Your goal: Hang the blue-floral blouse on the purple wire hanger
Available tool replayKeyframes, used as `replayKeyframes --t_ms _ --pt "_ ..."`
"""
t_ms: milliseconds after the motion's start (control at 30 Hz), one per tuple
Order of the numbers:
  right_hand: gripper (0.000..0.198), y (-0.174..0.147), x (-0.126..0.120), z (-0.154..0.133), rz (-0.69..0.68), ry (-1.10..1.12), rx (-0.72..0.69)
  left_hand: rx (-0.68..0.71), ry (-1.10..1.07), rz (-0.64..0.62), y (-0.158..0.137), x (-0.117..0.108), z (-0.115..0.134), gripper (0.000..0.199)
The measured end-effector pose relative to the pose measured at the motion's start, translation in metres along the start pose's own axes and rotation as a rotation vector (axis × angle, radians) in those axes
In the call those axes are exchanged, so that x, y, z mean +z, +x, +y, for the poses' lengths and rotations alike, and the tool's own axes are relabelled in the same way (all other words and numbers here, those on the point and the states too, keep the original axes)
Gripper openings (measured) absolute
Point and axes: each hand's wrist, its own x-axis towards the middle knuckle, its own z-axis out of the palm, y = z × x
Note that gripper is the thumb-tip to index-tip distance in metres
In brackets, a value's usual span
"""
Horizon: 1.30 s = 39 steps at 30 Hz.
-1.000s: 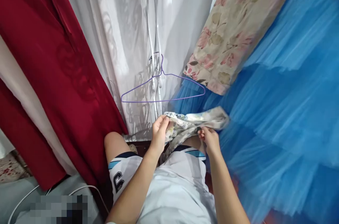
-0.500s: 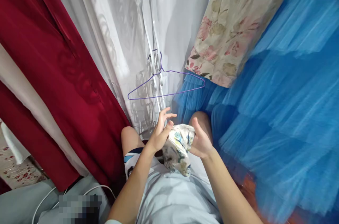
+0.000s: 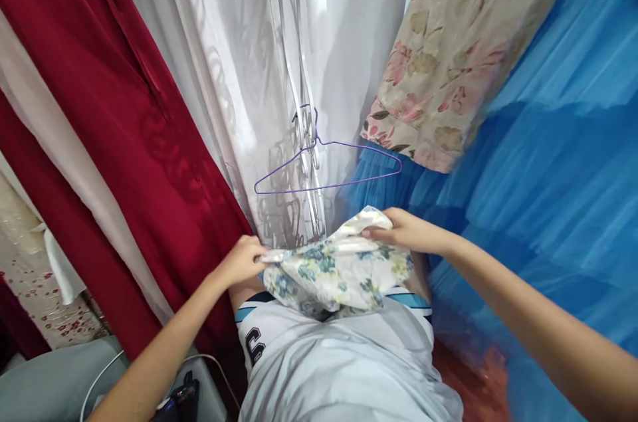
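Over the shorts (image 3: 272, 334), between left hand (image 3: 242, 258) at one end and right hand (image 3: 399, 230) at the upper right, a cloth (image 3: 339, 272). Just beyond, by the strips (image 3: 285, 43) and before the curtain (image 3: 349, 30), a hanger (image 3: 343, 185). Left of these, a gown (image 3: 134, 143); on the right, a skirt (image 3: 548, 196), with a dress (image 3: 438, 70) between curtain and skirt, hem in front of the latter.

We're seeing sl. glossy floral cloth (image 3: 343, 270) nr, matt red fabric (image 3: 134, 129) L, gauzy blue mesh (image 3: 543, 209) R, smooth purple hanger (image 3: 349, 183) far.
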Motion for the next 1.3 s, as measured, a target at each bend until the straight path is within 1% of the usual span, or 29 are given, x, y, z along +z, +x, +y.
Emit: replayKeyframes --t_ms 33,100,167,233,267,333,367,400,467,567,633,733,800,867,933,1033,1100,1133,1200,1267,1300 --pt "0.03 0.011 -0.006 0.004 0.036 -0.018 -0.044 -0.025 0.086 0.061 0.004 -0.013 -0.013 0.019" --pt "0.031 0.035 -0.015 0.01 0.153 -0.091 -0.15 -0.077 0.202 0.141 0.017 -0.039 -0.036 0.016" --pt "0.044 0.063 -0.02 0.013 0.292 -0.227 -0.227 -0.135 0.27 0.207 0.033 -0.061 -0.053 0.019" --pt "0.054 0.089 -0.022 0.014 0.406 -0.327 -0.236 -0.185 0.266 0.299 0.052 -0.079 -0.063 0.021" --pt "0.051 0.1 -0.022 0.015 0.437 -0.346 -0.226 -0.194 0.22 0.358 0.063 -0.086 -0.065 0.023" --pt "0.03 0.116 -0.016 0.017 0.472 -0.341 -0.211 -0.161 0.041 0.477 0.084 -0.095 -0.061 0.027" --pt "0.02 0.121 -0.011 0.018 0.479 -0.33 -0.214 -0.129 -0.068 0.527 0.095 -0.097 -0.056 0.029" --pt "0.014 0.123 -0.005 0.019 0.474 -0.319 -0.221 -0.097 -0.169 0.568 0.107 -0.097 -0.049 0.029" --pt "0.015 0.122 0.008 0.022 0.444 -0.301 -0.239 -0.045 -0.287 0.615 0.128 -0.095 -0.034 0.028" --pt "0.019 0.107 0.02 0.027 0.388 -0.285 -0.266 -0.012 -0.296 0.636 0.149 -0.089 -0.017 0.022" --pt "0.022 0.094 0.018 0.029 0.35 -0.254 -0.281 -0.08 -0.367 0.606 0.152 -0.086 -0.015 0.02" --pt "0.023 0.079 0.006 0.028 0.309 -0.144 -0.278 -0.232 -0.506 0.484 0.145 -0.082 -0.021 0.027" --pt "0.022 0.077 0.002 0.027 0.298 -0.078 -0.262 -0.27 -0.495 0.455 0.139 -0.08 -0.022 0.035" --pt "0.021 0.08 0.003 0.026 0.291 -0.046 -0.251 -0.277 -0.451 0.487 0.136 -0.078 -0.015 0.042" --pt "0.022 0.085 0.008 0.024 0.286 -0.023 -0.246 -0.267 -0.365 0.55 0.137 -0.077 -0.001 0.045" --pt "0.025 0.085 0.015 0.021 0.323 -0.047 -0.241 -0.222 -0.105 0.671 0.139 -0.076 0.024 0.045" --pt "0.028 0.078 0.015 0.02 0.419 -0.13 -0.281 -0.195 0.032 0.71 0.138 -0.076 0.035 0.047" --pt "0.034 0.073 0.013 0.019 0.506 -0.178 -0.307 -0.188 0.056 0.713 0.137 -0.077 0.038 0.048" --pt "0.053 0.062 0.004 0.02 0.761 -0.25 -0.338 -0.181 0.07 0.713 0.135 -0.078 0.04 0.05" --pt "0.07 0.053 -0.012 0.022 1.029 -0.275 -0.311 -0.178 0.078 0.717 0.134 -0.078 0.038 0.051" --pt "0.075 0.051 -0.021 0.023 1.114 -0.289 -0.286 -0.175 0.082 0.715 0.133 -0.078 0.038 0.05"
